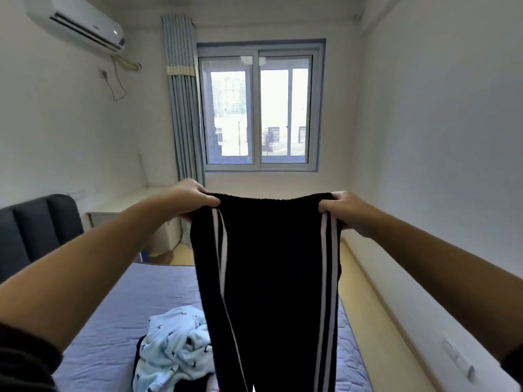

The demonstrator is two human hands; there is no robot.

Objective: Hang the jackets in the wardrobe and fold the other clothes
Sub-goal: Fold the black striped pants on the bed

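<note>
Both hands, left (195,200) and right (343,207), grip the trousers (268,278) by the waistband (fingers curled tight), hanging above the bed (119,321) beside a shirt (172,343).

A two-paned window (256,108) looked out on pale buildings at the far end of a white-walled bedroom, its blue-grey curtain (184,108) gathered at the left side. A white air conditioner (76,22) sat high on the left wall, a cord (117,86) dangling beneath it. Below stood a white desk (124,205) — just beyond a dark padded headboard (36,230) — and a bed (119,306) under a lilac quilted cover, beside a yellow floor (359,306).
</note>
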